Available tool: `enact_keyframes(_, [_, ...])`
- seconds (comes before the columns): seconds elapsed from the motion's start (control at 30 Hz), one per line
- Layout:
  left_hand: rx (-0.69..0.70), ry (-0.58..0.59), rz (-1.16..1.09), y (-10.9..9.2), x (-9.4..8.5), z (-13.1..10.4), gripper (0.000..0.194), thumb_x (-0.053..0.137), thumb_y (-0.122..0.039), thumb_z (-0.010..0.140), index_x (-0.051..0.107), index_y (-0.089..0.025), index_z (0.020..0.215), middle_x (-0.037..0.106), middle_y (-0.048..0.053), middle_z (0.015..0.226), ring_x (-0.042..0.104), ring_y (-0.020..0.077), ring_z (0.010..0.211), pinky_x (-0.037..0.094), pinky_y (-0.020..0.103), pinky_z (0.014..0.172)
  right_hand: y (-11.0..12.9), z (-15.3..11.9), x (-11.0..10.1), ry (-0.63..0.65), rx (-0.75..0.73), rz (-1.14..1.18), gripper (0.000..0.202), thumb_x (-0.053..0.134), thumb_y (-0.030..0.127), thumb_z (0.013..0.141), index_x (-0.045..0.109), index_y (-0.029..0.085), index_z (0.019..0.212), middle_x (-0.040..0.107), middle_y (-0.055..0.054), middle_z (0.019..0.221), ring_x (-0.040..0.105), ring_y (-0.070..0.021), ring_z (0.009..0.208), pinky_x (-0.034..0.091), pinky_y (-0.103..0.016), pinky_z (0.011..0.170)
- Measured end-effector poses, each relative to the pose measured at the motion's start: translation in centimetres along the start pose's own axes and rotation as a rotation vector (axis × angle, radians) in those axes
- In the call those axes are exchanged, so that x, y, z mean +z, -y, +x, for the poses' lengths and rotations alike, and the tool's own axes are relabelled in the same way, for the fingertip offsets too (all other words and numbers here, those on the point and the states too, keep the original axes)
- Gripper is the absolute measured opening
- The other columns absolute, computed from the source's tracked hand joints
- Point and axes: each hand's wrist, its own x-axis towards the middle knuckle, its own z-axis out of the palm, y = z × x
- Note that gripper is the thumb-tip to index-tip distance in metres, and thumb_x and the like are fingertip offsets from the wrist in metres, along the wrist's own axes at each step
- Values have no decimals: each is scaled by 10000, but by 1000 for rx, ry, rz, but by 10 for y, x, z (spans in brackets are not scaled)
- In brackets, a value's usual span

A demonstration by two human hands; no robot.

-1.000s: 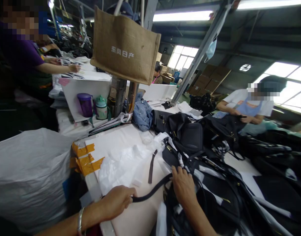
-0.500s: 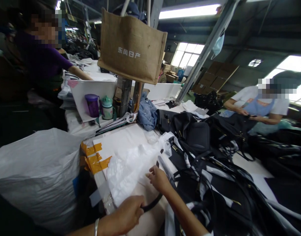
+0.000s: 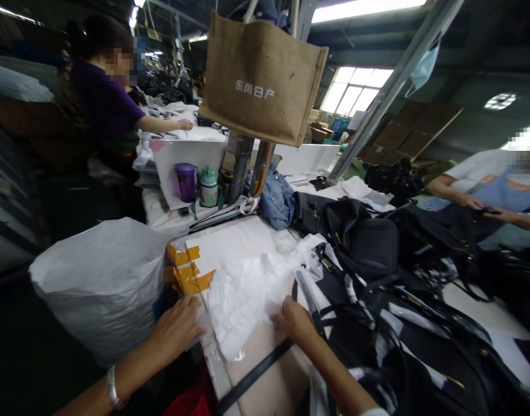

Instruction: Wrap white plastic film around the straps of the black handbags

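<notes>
My left hand [image 3: 178,326] is over the table's left edge, palm down, its fingers loosely extended and apart. A translucent strip [image 3: 199,329] shows beside its fingertips; whether they touch it I cannot tell. Beyond the hand is a crumpled pile of white plastic film [image 3: 247,300]. At the film's right edge is my right hand [image 3: 294,319], fingers curled together; what is between them is hidden. A black strap [image 3: 258,370] lies slantwise across the pale tabletop, passing by the right wrist. Black bags [image 3: 373,242] with straps and plastic-wrapped parts crowd the table on the right.
Orange tape [image 3: 190,267] covers the table corner. A large white sack [image 3: 100,277] stands at the left. Ahead are a purple cup [image 3: 186,182], a green bottle [image 3: 208,188], denim cloth [image 3: 277,199] and a hanging burlap bag [image 3: 265,81]. Two people work nearby, left and right.
My left hand has let go of the black strap and moved left to the table edge. The strap now lies lower across the table. My right-hand fingers have drawn closer together.
</notes>
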Motion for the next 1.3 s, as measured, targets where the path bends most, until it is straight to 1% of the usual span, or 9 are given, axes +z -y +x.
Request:
enact_keyframes(0.17, [-66,51,-275,12,9,-6,91,520,-185,752,482,-205,832,561,36,951,564,200,887,421,302,780,6,-12,-10,-129,-162,76,432,555,175,836,428,78,1237,636,-188,1098,626,-243,987,433,-321,842])
enact_keyframes(0.27, [-149,124,-453,11,8,4,102,547,-218,719,455,-197,680,532,-19,694,551,161,676,400,245,611,12,-21,-19,-217,-245,212,202,504,232,878,548,149,1057,680,-88,873,638,-208,813,443,-306,752])
enact_keyframes(0.4, [-184,242,-687,-4,1,11,241,549,-416,770,493,-184,735,481,-58,569,445,99,437,292,198,421,25,-38,-18,37,-140,520,251,530,390,868,536,188,719,623,-8,602,547,-136,508,403,-258,522])
enact_keyframes(0.6, [-164,192,-1194,-68,5,11,258,617,-403,776,488,-180,757,437,-88,553,359,45,384,224,163,377,56,-66,-5,333,-45,1146,477,662,592,733,494,179,903,625,-15,809,610,-132,617,485,-242,492])
enact_keyframes(0.73, [-131,164,-1167,-88,18,15,248,593,-396,790,483,-179,742,533,-60,558,375,43,339,204,167,362,58,-68,2,266,49,1242,479,766,512,630,468,176,798,567,39,613,583,-121,524,469,-234,480])
enact_keyframes(0.9, [-121,92,-1031,-80,20,14,242,511,-409,846,503,-181,767,578,-38,609,400,65,355,265,195,382,41,-60,12,104,14,1014,342,630,471,767,478,178,682,547,33,499,528,-104,405,371,-201,395])
enact_keyframes(1.07, [209,-195,-610,-85,-13,8,253,443,-305,919,501,-214,1149,633,47,1019,619,161,825,468,293,801,39,-57,4,278,-113,1045,384,517,539,835,496,174,716,524,39,440,508,-104,383,389,-204,413])
enact_keyframes(1.2, [582,147,-344,-97,-30,23,274,478,-251,900,541,-240,1167,621,46,1162,609,183,966,433,288,899,39,-58,-6,392,-289,1029,331,516,497,857,511,168,817,610,11,568,570,-115,458,454,-222,481])
enact_keyframes(1.3, [547,238,-130,-95,-23,39,137,503,-260,887,609,-224,967,679,30,955,629,209,907,450,275,785,33,-58,-9,262,-239,851,182,493,371,888,478,191,873,652,4,639,595,-121,464,431,-207,455])
